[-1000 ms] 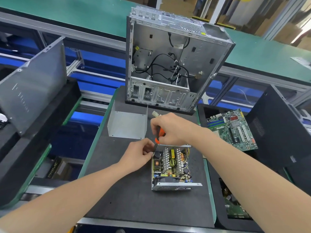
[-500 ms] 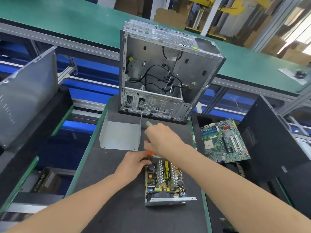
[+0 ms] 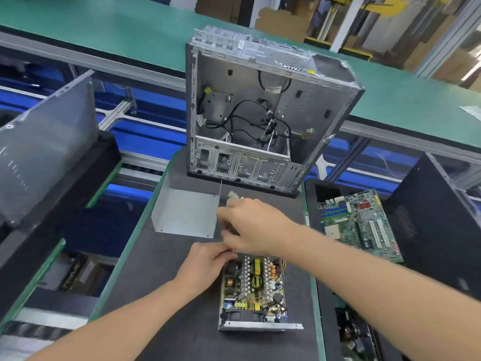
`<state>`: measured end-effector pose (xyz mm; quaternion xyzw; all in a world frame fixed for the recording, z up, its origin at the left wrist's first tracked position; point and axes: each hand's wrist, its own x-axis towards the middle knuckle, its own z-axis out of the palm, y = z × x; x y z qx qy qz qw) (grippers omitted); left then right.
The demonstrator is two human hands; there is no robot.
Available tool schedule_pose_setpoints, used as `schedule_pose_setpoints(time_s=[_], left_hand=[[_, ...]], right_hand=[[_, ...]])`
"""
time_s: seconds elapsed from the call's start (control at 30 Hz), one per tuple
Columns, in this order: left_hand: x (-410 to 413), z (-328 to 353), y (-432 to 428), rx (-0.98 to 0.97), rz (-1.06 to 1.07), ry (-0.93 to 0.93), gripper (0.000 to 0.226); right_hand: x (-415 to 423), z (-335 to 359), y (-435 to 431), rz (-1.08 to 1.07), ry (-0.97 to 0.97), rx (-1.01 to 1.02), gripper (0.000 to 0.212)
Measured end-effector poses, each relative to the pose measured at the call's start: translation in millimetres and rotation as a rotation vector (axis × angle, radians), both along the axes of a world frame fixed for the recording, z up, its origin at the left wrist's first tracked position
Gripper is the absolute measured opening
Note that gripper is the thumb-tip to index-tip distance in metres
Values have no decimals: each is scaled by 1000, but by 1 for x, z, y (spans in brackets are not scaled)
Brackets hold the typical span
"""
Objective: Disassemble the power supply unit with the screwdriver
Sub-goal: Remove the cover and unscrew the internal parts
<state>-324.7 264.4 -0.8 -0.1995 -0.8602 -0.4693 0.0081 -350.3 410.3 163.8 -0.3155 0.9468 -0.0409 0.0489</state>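
On a dark grey mat [image 3: 156, 282] in a factory hall, the opened power supply unit [image 3: 253, 287] lies near the front.
The left hand [image 3: 205, 261] pinches its far-left corner. Close above, the right hand [image 3: 252, 225] grips the screwdriver [image 3: 233, 196]. A green conveyor [image 3: 130, 29] runs behind, and a box [image 3: 71, 276] reads "PRIME".

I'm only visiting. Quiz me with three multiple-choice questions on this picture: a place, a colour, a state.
1. The motherboard lies where from the power supply unit? A left, B underneath, C right
2. The long belt at the back is: A green, B red, C yellow
3. The unit's cover is: A screwed on, B off, C half lifted

Answers: C, it lies to the unit's right; A, its surface is green; B, the circuitry is exposed and the cover lies apart.
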Motion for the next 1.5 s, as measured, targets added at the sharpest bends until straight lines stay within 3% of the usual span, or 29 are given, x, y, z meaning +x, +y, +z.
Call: schedule_pose_setpoints(time_s=[0.1, 0.2, 0.23, 0.3, 0.37, 0.5, 0.57, 0.67, 0.73, 0.8, 0.87, 0.97, 1.1, 1.17, 1.23, 1.3, 1.43, 1.5], left_hand=[[4, 9, 5, 30, 20, 95, 37], [3, 7, 4, 17, 78, 52, 55], [3, 6, 3, 24, 67, 65, 55], [3, 7, 3, 4, 12, 94, 50], [2, 4, 1, -33, -21, 75, 53], [1, -3, -3, -99, -59, -4, 16], [0, -1, -1, -89, -18, -47, 14], [3, 1, 2, -71, 14, -15, 10], [6, 4, 4, -60, 28, 16, 14], [9, 10, 8, -48, 38, 68, 30], [10, 13, 9, -33, 19, 92, 43], [9, 13, 7, -26, 13, 78, 62], [3, 12, 2, -81, -6, 31, 38], [-2, 10, -1, -130, -57, -106, 18], [-5, 9, -3, -191, -70, -149, 21], [-4, 10, -3, -163, -74, -146, 24], [3, 8, 1, -126, 18, -23, 12], [6, 12, 2, -118, 29, 12, 9]], right_hand=[[14, -3, -27, -495, 76, -25, 13], [18, -14, -43, -589, 44, 40, 4], [18, -16, -41, -569, 54, 50, 11], [16, -21, -33, -458, 72, 91, 17], [11, -21, -24, -233, 63, 159, 6], [-9, -5, -1, 335, -22, 178, 13], [-19, 2, 8, 446, -21, 226, 17], [-15, 5, 12, 436, 47, 238, 18], [0, 2, 8, 238, 40, 94, 16], [14, -3, -6, -138, 108, -67, 19], [22, -10, -25, -468, 209, -64, 17], [22, -17, -39, -650, 87, -54, 18], [13, -17, -30, -459, 21, 18, 13], [6, -11, -19, -168, -40, 47, 4], [-5, 0, -5, 191, -91, 83, 12], [-17, 8, 6, 408, -109, 116, 17], [-21, 9, 9, 464, -113, 149, 15], [-9, 5, 7, 337, -77, 113, 12]])
